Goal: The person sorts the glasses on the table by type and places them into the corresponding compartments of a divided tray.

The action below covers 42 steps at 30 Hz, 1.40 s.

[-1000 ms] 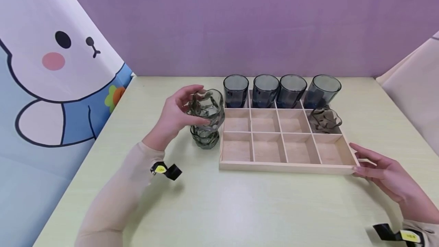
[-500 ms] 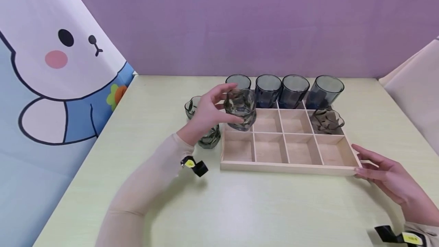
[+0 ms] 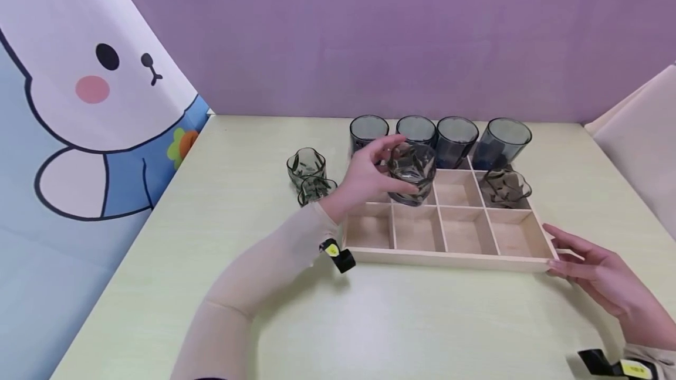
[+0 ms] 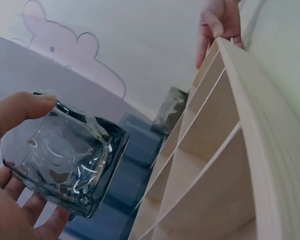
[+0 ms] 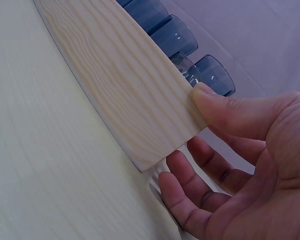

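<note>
can't actually read any text here tbh, closest thing is the little yellow label (image 3: 332, 249) on the black strap (image 3: 345, 261) over on the left, way too small and blurry to make out, and same deal with the other yellow label (image 3: 635, 369) on the near right strap (image 3: 595, 362)

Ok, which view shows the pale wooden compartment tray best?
Head: most of the wooden tray shows from above, partly covered by the left hand and the smoky faceted glass it holds. Left wrist: close but steeply slanted and cropped. Right wrist: only outer wall, by the right hand.
</note>
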### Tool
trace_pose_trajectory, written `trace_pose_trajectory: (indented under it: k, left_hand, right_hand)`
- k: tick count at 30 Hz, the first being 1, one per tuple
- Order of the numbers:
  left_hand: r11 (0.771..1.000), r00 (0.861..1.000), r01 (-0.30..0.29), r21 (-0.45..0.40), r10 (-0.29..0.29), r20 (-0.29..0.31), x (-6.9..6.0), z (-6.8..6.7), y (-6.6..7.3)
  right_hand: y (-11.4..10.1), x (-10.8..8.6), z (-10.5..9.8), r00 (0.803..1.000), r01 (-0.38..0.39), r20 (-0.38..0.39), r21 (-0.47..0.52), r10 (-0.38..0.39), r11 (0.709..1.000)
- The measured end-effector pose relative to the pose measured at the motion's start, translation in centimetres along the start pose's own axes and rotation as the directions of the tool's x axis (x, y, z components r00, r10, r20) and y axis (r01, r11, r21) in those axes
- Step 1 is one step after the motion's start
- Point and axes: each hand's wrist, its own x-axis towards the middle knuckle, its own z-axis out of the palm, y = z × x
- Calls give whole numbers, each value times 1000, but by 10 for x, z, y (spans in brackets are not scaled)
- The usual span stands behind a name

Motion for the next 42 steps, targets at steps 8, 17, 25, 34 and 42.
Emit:
trace_pose_trajectory:
  k: [8, 17, 25, 34, 42]
  left_hand:
    - [1000, 1000, -25, 4, 25, -2, 13, 30, -3]
    - [997, 1000, -13, 73, 14, -13, 32, 58, -10]
    - [993, 999, 25, 112, -19, -49, 41, 82, -18]
    - [986, 997, 25, 163, -13, -71, 45, 96, -31]
    - [966, 993, 89, 245, -68, -93, 52, 98, -39]
  right_hand:
    - [1, 0, 1, 1000, -2, -24, -9, 2, 1000]
    - [0, 0, -2, 1000, -14, -26, -28, 13, 1000]
    - [2, 0, -3, 1000, -13, -22, -31, 12, 999]
    - [4, -1, -5, 1000, -16, -25, -37, 15, 999]
    - [4, -1, -5, 999, -18, -32, -50, 16, 999]
